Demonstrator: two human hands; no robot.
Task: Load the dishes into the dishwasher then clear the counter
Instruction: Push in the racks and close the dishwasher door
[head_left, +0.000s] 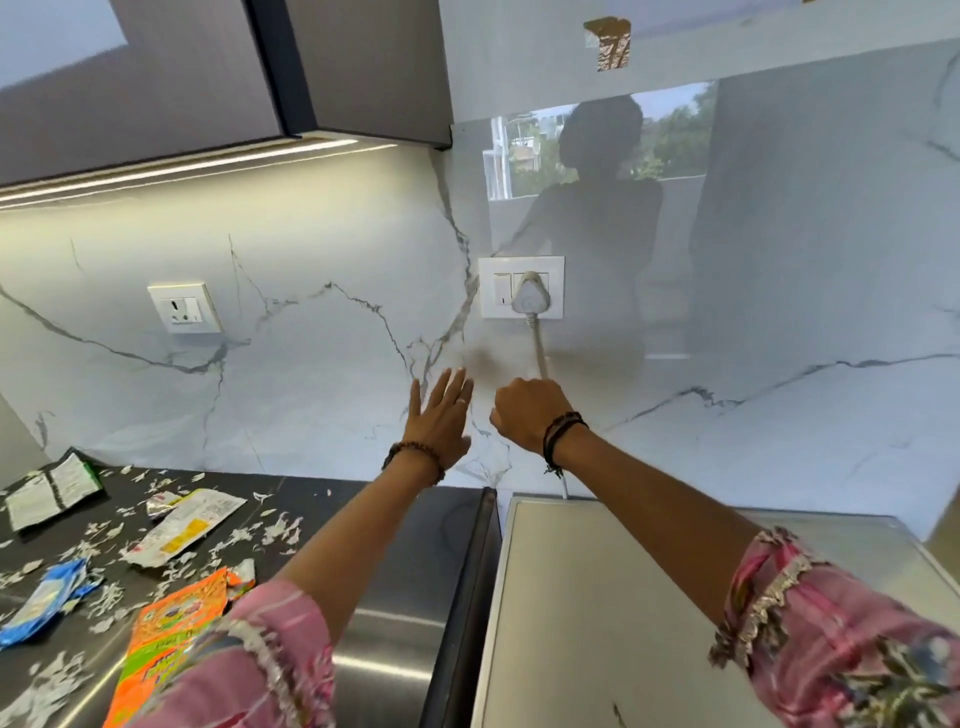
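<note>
My right hand (527, 413) is a closed fist against the marble wall, and it seems to grip the white power cord (538, 348) just below the plug. That white plug (528, 297) sits in the wall socket (521, 287). My left hand (440, 413) is flat and open against the wall, fingers spread, just left of the right fist. Beneath my arms lies the steel top of the appliance (597, 597), where the cord runs down behind its back edge. No dishes are in view.
The dark counter (311, 501) at left is littered with torn paper bits and wrappers: an orange packet (174, 639), a white packet (187, 525), a blue one (44, 597), a green-edged one (52, 488). A second socket (183, 307) is on the wall. Dark cabinets (208, 67) hang overhead.
</note>
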